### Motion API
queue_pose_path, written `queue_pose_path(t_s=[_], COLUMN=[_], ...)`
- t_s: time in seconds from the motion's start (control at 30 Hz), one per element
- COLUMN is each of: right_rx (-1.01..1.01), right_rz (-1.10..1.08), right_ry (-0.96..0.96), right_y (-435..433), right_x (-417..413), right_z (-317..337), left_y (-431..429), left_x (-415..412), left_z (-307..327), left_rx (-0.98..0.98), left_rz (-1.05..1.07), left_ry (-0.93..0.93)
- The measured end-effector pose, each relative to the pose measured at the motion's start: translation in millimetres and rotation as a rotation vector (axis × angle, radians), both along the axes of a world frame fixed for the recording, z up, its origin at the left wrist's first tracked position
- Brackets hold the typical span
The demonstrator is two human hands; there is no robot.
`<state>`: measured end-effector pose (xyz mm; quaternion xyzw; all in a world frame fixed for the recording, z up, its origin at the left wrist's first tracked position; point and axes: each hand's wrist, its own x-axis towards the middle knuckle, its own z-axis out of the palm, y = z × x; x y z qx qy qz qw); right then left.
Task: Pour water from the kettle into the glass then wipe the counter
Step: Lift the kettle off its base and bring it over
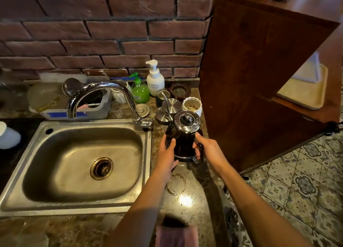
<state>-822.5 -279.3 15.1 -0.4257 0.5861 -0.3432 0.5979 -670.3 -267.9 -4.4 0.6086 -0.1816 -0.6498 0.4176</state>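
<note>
Gripping the black gooseneck kettle on the surface beside the sink, my left hand steadying its body, right hand fingers closed around its handle, I risk its spout knocking crowded canisters.

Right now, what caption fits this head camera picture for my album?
Two hands, left hand and right hand, hold a black kettle on the counter beside the sink.

Black kettle with chrome lid; steel-grey sink; dark red brick wall; green soap bottle; white pump bottle; pink cloth; blue-grey floral floor tiles; brown marbled counter.
</note>
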Motion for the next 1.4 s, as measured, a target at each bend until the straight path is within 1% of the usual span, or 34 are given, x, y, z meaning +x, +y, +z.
queue_pose_path(t_s=[0.07,0.1,0.23,0.33,0.43,0.63,0.87,1.07,1.2,1.4], right_rx=[0.005,-0.004,-0.063,-0.166,-0.207,-0.257,-0.262,-0.287,-0.317,-0.342], right_rz=[0.050,0.048,-0.090,-0.177,-0.213,-0.227,-0.284,-0.330,-0.374,-0.393], right_ry=[-0.011,0.015,0.129,0.187,0.192,0.277,0.239,0.249,0.233,0.224], right_y=[-3.2,-3.5,4.4,14.0,21.9,48.0,93.6,135.2,159.0,186.6], right_x=[-3.2,-2.2,14.4,21.3,23.7,33.5,49.5,63.6,69.5,66.9], right_z=[2.8,3.1,-1.4,-2.4,5.2,15.9,31.5,43.7,52.9,71.9], left_y=[2.9,4.1,9.6,15.2,22.8,46.9,82.4,117.4,135.1,161.2], left_x=[-1.0,-1.7,2.7,10.1,14.0,18.6,36.2,52.1,57.5,56.8], left_z=[1.5,2.1,1.9,1.2,0.7,5.8,20.2,29.9,37.7,51.5], left_rx=[0.001,-0.002,-0.015,-0.033,-0.084,-0.139,-0.173,-0.200,-0.218,-0.256], left_rz=[0.012,0.017,0.025,0.009,0.005,0.012,-0.040,-0.082,-0.103,-0.126], left_ry=[0.022,0.027,0.039,0.043,0.026,0.020,0.002,-0.001,0.020,0.005])
